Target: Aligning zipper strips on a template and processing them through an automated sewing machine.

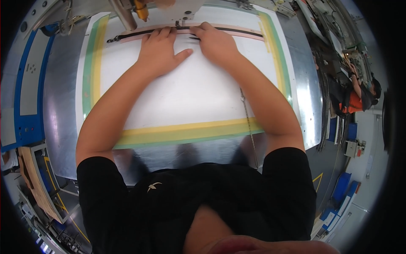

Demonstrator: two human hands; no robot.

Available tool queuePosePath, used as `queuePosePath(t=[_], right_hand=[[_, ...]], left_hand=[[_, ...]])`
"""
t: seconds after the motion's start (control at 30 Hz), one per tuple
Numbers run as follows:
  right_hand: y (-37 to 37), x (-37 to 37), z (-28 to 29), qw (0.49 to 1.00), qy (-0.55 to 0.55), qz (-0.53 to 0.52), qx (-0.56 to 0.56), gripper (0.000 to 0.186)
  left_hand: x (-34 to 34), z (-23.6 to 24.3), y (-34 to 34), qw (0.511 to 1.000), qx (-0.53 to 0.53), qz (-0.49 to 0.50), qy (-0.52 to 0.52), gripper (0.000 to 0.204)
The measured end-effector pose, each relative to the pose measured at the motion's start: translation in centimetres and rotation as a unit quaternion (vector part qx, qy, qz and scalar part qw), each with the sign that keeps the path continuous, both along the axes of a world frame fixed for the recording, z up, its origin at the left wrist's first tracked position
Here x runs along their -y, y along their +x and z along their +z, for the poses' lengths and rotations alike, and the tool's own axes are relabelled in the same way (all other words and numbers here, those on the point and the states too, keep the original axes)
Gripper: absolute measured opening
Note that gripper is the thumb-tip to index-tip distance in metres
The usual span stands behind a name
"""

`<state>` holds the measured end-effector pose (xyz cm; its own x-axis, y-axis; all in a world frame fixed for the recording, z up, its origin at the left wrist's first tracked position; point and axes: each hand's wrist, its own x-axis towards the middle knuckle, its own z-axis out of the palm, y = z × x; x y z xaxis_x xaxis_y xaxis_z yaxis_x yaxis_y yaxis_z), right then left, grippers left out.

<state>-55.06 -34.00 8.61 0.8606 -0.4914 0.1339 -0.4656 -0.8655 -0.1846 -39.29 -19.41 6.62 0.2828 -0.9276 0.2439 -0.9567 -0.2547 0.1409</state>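
Observation:
A long black strip [141,32], apparently a zipper, runs crosswise on a pink strip [243,35] at the far side of the white work sheet [186,93]. At its left end sits a small dark metallic piece [113,39]. My left hand [158,51] lies flat, fingertips on the strip, thumb spread to the right. Beside the presser foot [179,24], my right hand [215,43] bends its fingers onto the strip. Out of its grip, toward the left, sticks a dark pointed tool [194,38]; the rest of it is hidden in the palm.
A sewing machine head [182,10] stands over the far edge. Yellow and green tape [186,130] borders the sheet on a metal table [313,101]. A thin chain [248,122] hangs by my right forearm. A blue cabinet [31,84] is left; another person [355,95] works at right.

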Motion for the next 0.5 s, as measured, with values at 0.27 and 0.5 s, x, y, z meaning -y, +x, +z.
queuePosePath(t=[0.27,0.5], right_hand=[[-3.3,3.2,-0.1,0.998,-0.009,-0.059,-0.001,0.048],[-5.9,4.8,0.2,0.991,-0.016,-0.133,-0.015,0.046]], left_hand=[[-0.2,-0.2,0.5,1.000,0.023,0.005,-0.013,0.082],[-2.0,-0.9,2.6,1.000,0.024,0.016,-0.006,0.080]])
